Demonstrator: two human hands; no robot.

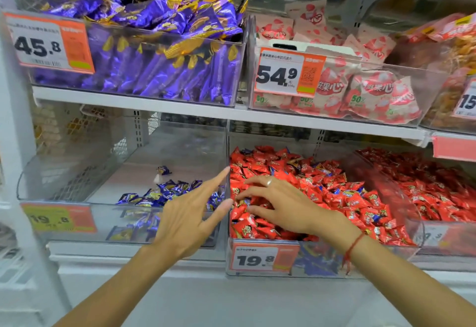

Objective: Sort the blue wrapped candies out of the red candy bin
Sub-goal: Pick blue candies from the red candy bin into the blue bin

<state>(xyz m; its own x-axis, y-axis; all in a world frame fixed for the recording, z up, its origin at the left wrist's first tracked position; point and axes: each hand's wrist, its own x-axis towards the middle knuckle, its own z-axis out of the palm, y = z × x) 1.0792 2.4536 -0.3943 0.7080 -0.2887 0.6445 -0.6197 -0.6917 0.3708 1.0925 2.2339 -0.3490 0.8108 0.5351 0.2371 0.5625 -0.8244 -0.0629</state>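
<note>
Two clear, hard plastic bins sit side by side on the lower shelf. The red candy bin on the right is heaped with small, crinkly, glossy red wrappers, pillow-shaped with pinched ends; a few blue wrapped candies show among them, lying at mixed angles with no common long axis. The left bin holds a loose scatter of blue candies of the same shape, some with gold patches, also pointing every way. The right hand rests palm down on the red heap, fingers spread and slightly bent, fingertips dug into the wrappers; whether it has hold of one I cannot tell. The left hand hovers at the divider between the bins, fingers straight, holding nothing.
</note>
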